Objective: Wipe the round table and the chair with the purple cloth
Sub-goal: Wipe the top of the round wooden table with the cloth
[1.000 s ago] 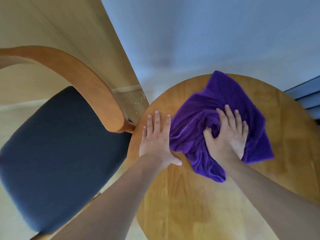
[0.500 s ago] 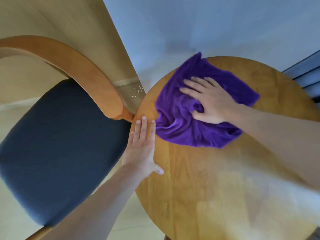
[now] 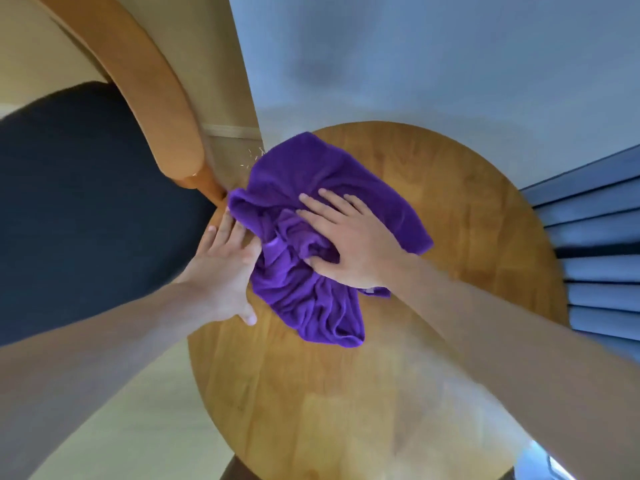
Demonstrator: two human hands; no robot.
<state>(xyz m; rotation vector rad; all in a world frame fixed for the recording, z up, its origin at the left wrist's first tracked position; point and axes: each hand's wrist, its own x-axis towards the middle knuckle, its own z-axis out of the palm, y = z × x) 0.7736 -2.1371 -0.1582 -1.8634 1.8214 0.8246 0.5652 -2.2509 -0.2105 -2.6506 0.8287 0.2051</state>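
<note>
- The right hand [image 3: 349, 242] lies palm-down on the purple cloth [image 3: 311, 237], fingers straight and slightly spread, pointing toward the chair side; the thumb presses into a bunched fold at the cloth's middle. Nothing is gripped; the hand lies flat on the fabric.
- The cloth is crumpled beneath and around that hand on the round table [image 3: 467, 237]. One end reaches past the fingertips to the table's far-left rim; a rumpled tail trails back toward the person, below the thumb.
- A small pale tag shows at the cloth's edge just under the wrist; any writing on it is too small to read.
- The left hand [image 3: 221, 271] rests flat on the table's left rim, fingers straight and close together, just beside the cloth; its fingers touch the fabric's edge. It holds nothing.
- No brand or label is legible on the wooden table top.
- Beyond the left hand's fingertips stands the chair [image 3: 156, 109], its curved wooden backrest ending near the table rim and its dark seat [image 3: 86, 202] spreading out to the left.
- Past the right forearm, on the table's far right, blue horizontal slats [image 3: 595, 237] show.
- Beyond the cloth is a pale blue-grey wall [image 3: 415, 57].
</note>
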